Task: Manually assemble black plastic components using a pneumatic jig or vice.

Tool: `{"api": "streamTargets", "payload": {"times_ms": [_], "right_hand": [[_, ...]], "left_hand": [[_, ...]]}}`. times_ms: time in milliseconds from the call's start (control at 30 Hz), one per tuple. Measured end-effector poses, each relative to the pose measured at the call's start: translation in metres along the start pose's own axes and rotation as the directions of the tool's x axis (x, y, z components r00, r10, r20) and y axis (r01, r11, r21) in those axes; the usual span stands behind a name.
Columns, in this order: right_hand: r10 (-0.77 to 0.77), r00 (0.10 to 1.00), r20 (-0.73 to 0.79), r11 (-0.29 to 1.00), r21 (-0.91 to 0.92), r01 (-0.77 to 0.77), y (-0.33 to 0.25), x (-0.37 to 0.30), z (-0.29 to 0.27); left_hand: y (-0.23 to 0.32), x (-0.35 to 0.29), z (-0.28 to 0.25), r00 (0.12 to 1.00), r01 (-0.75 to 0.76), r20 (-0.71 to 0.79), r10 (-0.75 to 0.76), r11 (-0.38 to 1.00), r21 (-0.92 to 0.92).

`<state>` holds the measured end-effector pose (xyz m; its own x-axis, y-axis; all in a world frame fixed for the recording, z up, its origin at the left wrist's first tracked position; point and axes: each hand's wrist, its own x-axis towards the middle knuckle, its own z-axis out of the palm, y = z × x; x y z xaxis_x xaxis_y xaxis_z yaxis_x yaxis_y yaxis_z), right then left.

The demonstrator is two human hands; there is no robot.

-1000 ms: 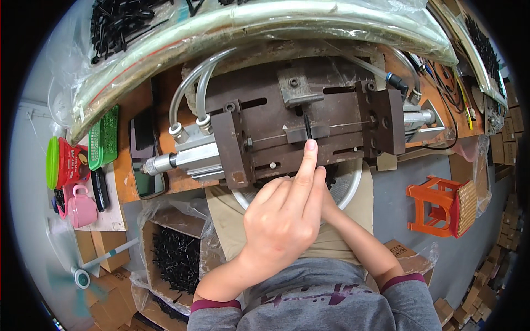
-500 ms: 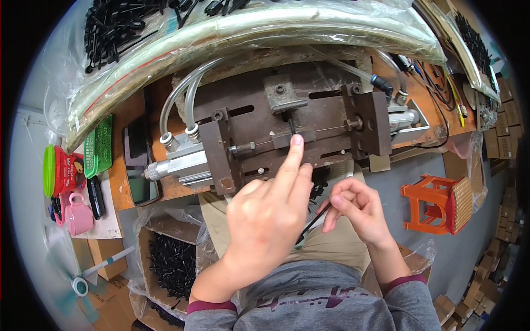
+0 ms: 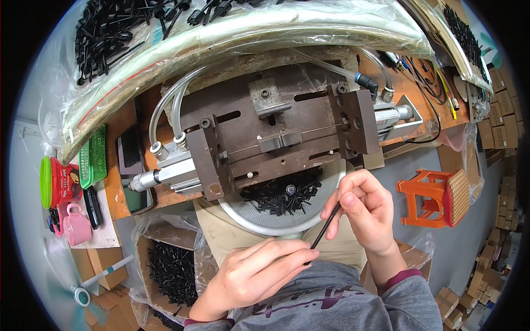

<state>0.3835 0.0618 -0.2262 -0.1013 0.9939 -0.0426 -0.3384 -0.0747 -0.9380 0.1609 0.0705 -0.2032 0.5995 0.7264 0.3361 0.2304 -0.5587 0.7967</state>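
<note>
A thin black plastic rod (image 3: pixel 323 231) slants between my two hands above my lap. My right hand (image 3: pixel 365 212) pinches its upper end between thumb and fingers. The fingers of my left hand (image 3: pixel 262 270) are pressed together around the lower end; its thumb is hidden. Ahead of my hands stands a brown metal fixture (image 3: pixel 243 160) with small grey jaws (image 3: pixel 280 142) in its middle, and no black part shows at them. Below its front edge a pale round basin (image 3: pixel 232 212) holds many black plastic parts (image 3: pixel 284 198).
Air cylinders (image 3: pixel 171 174) with clear hoses flank the fixture. A plastic-covered tray edge (image 3: pixel 248 41) crosses behind, with black parts beyond. At left are a phone (image 3: pixel 135 171), a green basket (image 3: pixel 93 157) and a pink cup (image 3: pixel 77 225). A lined carton (image 3: pixel 165 223) stands lower left, an orange stool (image 3: pixel 428 198) right.
My left hand has come back from the fixture's jaws to the rod's lower end. The black part under its fingertip no longer shows there. My right hand has risen slightly with the rod.
</note>
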Motion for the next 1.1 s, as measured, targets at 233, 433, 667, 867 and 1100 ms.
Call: {"api": "streamTargets", "payload": {"times_ms": [233,433,667,867,1100], "right_hand": [[-0.021,0.998,-0.060,1.000,0.012,0.022,-0.007,0.001,-0.006],[0.060,0.996,0.067,0.989,0.133,-0.068,-0.005,-0.003,0.009],[0.050,0.994,0.094,0.987,0.149,-0.064,-0.006,-0.004,0.009],[0.024,0.995,0.095,0.998,0.058,-0.029,-0.012,-0.003,0.011],[0.002,0.994,0.106,0.998,0.056,-0.008,-0.015,-0.006,0.017]], "left_hand": [[0.000,-0.007,-0.008,0.994,-0.110,0.021,0.110,0.994,-0.024],[-0.003,-0.006,0.000,0.988,-0.157,0.005,0.157,0.986,0.052],[-0.002,-0.009,0.000,0.988,-0.153,0.001,0.153,0.986,0.073],[0.001,-0.007,-0.002,0.991,-0.134,0.005,0.134,0.988,0.080],[0.001,-0.006,-0.001,0.991,-0.132,-0.005,0.133,0.988,0.086]]}}
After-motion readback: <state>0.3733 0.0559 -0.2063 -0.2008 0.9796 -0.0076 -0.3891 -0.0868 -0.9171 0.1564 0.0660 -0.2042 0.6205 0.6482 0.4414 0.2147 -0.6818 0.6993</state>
